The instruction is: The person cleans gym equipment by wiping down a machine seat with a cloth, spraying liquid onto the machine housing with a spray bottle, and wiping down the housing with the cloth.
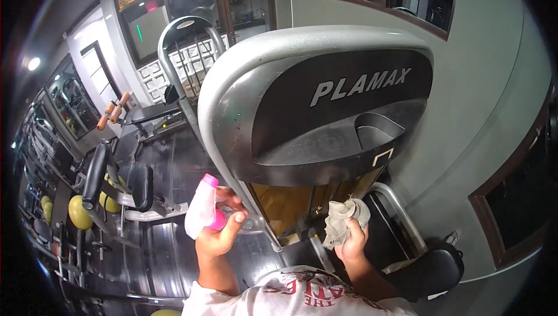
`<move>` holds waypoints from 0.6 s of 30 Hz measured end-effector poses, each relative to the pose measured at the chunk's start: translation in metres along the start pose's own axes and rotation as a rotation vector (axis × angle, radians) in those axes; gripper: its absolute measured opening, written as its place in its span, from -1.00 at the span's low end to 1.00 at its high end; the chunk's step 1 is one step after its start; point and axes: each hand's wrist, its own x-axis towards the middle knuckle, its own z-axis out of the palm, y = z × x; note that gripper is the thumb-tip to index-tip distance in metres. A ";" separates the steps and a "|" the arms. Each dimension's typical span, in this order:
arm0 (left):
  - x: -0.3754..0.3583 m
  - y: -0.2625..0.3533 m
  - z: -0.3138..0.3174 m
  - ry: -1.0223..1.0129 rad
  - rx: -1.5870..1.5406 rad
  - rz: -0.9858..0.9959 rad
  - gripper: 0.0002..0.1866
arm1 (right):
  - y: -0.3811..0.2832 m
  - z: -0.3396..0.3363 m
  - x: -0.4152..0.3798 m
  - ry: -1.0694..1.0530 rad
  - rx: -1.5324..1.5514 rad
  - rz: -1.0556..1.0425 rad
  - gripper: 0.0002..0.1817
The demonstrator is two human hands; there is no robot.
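Note:
My left hand (216,236) is closed around a spray bottle (201,214) with a pink and white head and a clear body, part of which shows to the right of my fingers. A crumpled grey cloth (343,218) is gripped in my right hand (354,242), thumb pressed on top of it. Both hands are low in front of a large exercise machine (314,43), whose silver-framed black top panel reads PLAMAX. Neither the bottle nor the cloth clearly touches the panel.
A padded seat (433,272) of the machine is at lower right, beside a curved metal bar (401,217). Yellow balls (80,212) and a bench machine (119,185) stand on the left. A grey wall (494,77) rises at the right.

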 end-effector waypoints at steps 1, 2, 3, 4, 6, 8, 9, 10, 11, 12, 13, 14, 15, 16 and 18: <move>0.001 0.001 -0.002 -0.023 0.005 0.009 -0.63 | -0.001 0.001 0.001 -0.016 -0.001 -0.026 -0.57; -0.003 -0.004 -0.007 -0.021 0.015 0.027 -0.63 | -0.001 0.004 0.004 -0.032 -0.002 -0.052 -0.57; -0.009 -0.015 -0.014 -0.019 0.025 0.045 -0.62 | -0.010 0.017 0.002 -0.027 -0.022 -0.029 -0.59; -0.013 -0.020 -0.021 -0.017 0.036 0.064 -0.62 | -0.011 0.019 0.006 -0.066 -0.257 -0.199 -0.59; -0.013 -0.020 -0.029 0.003 0.010 0.052 -0.60 | -0.015 0.023 0.017 -0.145 -0.724 -0.542 -0.59; -0.012 -0.015 -0.033 0.050 -0.033 0.034 -0.59 | -0.017 0.065 0.018 -0.311 -0.590 -0.758 -0.49; -0.010 -0.007 -0.030 0.086 -0.062 0.022 -0.59 | -0.020 0.079 0.025 -0.511 -0.794 -0.927 -0.49; -0.009 -0.003 -0.030 0.120 -0.092 0.010 -0.59 | -0.027 0.094 0.030 -0.716 -0.997 -1.092 -0.48; -0.010 -0.003 -0.034 0.130 -0.111 0.014 -0.55 | -0.033 0.117 0.025 -0.807 -1.257 -1.204 -0.54; -0.012 -0.003 -0.036 0.142 -0.126 0.036 -0.56 | -0.034 0.140 0.020 -0.894 -1.522 -1.308 -0.60; -0.014 -0.003 -0.039 0.155 -0.140 0.060 -0.57 | -0.020 0.151 0.024 -0.915 -1.576 -1.376 -0.62; -0.017 -0.003 -0.042 0.167 -0.153 0.086 -0.57 | -0.003 0.159 0.031 -0.935 -1.628 -1.446 -0.64; -0.020 -0.004 -0.046 0.167 -0.159 0.091 -0.57 | 0.003 0.168 0.041 -0.937 -1.688 -1.497 -0.67; -0.023 -0.004 -0.051 0.167 -0.165 0.096 -0.57 | 0.008 0.177 0.051 -0.939 -1.744 -1.550 -0.70; -0.029 -0.006 -0.063 0.159 -0.160 0.081 -0.55 | -0.004 0.196 0.069 -0.922 -1.717 -1.499 -0.72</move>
